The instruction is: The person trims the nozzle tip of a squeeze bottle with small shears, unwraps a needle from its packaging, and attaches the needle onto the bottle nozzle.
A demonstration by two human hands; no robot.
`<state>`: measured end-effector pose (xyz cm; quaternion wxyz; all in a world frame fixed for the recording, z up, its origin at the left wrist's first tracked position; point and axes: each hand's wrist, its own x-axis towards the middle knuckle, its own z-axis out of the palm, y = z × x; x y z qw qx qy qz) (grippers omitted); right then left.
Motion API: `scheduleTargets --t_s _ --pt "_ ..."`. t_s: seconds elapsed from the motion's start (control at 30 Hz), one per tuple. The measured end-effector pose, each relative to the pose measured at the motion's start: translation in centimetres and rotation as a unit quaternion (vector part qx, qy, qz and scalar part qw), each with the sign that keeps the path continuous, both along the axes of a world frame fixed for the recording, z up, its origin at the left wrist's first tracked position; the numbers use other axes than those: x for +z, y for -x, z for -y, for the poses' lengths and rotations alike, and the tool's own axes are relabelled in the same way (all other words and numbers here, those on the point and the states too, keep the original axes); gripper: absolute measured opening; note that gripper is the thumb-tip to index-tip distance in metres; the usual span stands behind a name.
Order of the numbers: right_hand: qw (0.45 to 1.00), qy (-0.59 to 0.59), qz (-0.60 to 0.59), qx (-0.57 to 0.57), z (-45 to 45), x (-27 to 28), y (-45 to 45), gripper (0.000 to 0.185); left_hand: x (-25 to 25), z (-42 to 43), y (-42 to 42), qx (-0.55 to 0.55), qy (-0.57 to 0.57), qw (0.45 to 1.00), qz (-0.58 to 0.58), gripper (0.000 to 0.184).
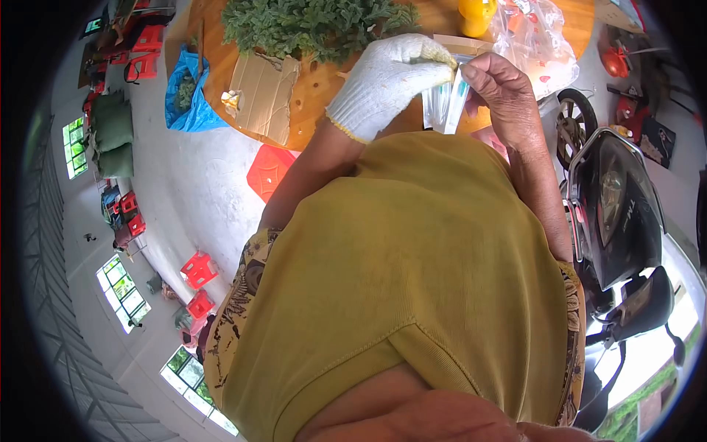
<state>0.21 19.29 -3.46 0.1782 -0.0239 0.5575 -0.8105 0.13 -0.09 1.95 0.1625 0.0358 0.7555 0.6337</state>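
My left hand, in a white knitted glove with a yellow cuff edge, has its fingers closed at the top of a shiny clear plastic packet. The bare fingers of my right hand pinch the packet's other upper side, close to the left fingertips. Green-blue print shows on the packet, which hangs down near the table's front edge; what it contains is too small to tell. Just beyond my hands, a pile of green artificial pine sprigs lies on the wooden table.
Flattened cardboard and a blue plastic bag are at the table's left. A yellow bottle and a clear plastic bag stand at the right. A red stool is below the table edge; a motorbike is parked to my right.
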Motion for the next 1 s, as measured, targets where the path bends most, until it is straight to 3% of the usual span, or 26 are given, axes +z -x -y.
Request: scheduleTargets --t_s 0.07,0.17,0.33,0.43,0.5,0.57,0.63,0.7,0.8,0.93,1.0 --pt "0.999 0.008 0.019 -0.033 0.1 -0.5 0.1 0.015 -0.2 0.3 0.2 0.016 -0.006 1.000 -0.010 0.017" --pt "0.993 0.008 0.023 -0.111 -1.4 -2.3 0.3 0.016 -0.9 -0.3 0.5 0.084 -0.070 0.991 0.072 0.015" --pt "0.970 0.023 0.046 -0.236 -6.6 -4.3 0.7 0.015 -3.6 0.6 1.9 0.184 -0.117 0.975 0.040 0.016" --pt "0.955 0.010 0.075 -0.286 -8.7 -5.0 0.2 0.013 -4.0 -0.8 2.6 0.155 0.028 0.982 -0.102 0.014" --pt "0.954 0.017 0.074 -0.291 -9.7 -5.8 -0.4 0.013 -5.6 -1.1 3.8 0.050 0.142 0.949 -0.277 0.014" --pt "0.951 0.019 0.075 -0.298 -10.2 -6.3 -0.9 0.013 -6.9 -2.5 5.1 -0.060 0.306 0.861 -0.402 0.012" --pt "0.947 0.015 0.081 -0.311 -10.5 -6.5 -1.7 0.013 -5.9 -4.9 5.6 -0.207 0.467 0.771 -0.380 0.019" --pt "0.942 0.015 0.088 -0.322 -10.6 -6.4 -2.3 0.013 -7.7 -6.1 6.5 -0.281 0.501 0.718 -0.394 0.022" --pt "0.936 0.016 0.097 -0.337 -11.1 -6.7 -2.7 0.011 -9.1 -6.9 7.1 -0.335 0.550 0.682 -0.347 0.027" --pt "0.929 0.018 0.105 -0.355 -14.1 -8.7 -4.3 0.012 -10.5 -10.1 6.6 -0.343 0.550 0.715 -0.263 0.035" --pt "0.925 0.020 0.112 -0.362 -14.6 -9.1 -4.3 0.014 -10.7 -9.6 6.7 -0.284 0.491 0.783 -0.254 0.034"
